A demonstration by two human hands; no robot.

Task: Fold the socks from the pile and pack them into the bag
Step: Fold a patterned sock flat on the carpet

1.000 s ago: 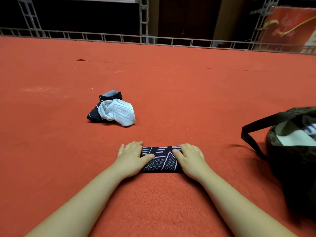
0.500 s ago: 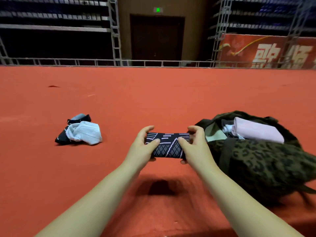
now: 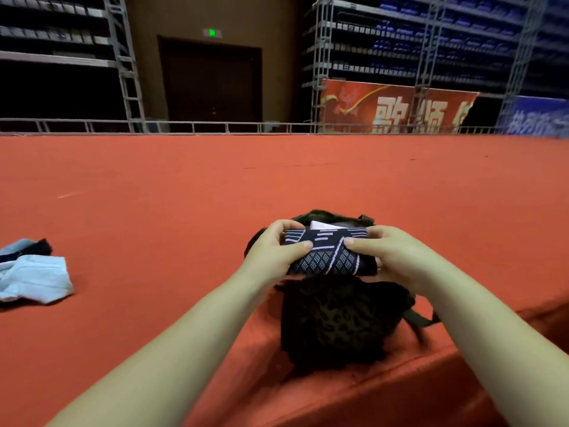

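A folded dark sock bundle with a white geometric pattern [image 3: 329, 252] hangs in the air right over the open mouth of the dark leopard-print bag [image 3: 338, 322]. My left hand [image 3: 274, 248] pinches its left end, thumb on top. My right hand [image 3: 391, 257] grips its right end the same way. Something pale shows inside the bag behind the bundle. At the far left of the red surface lies the sock pile [image 3: 30, 272], a light blue sock over a dark one.
The red carpeted platform [image 3: 184, 195] stretches far ahead to a low metal rail [image 3: 184, 126]. Its front edge drops away just right of the bag. Scaffolding, a red banner and a dark doorway stand beyond the rail.
Both hands lifted the folded bundle off the red surface and carried it right, over the bag. The view turned right, so the sock pile slid to the left edge.
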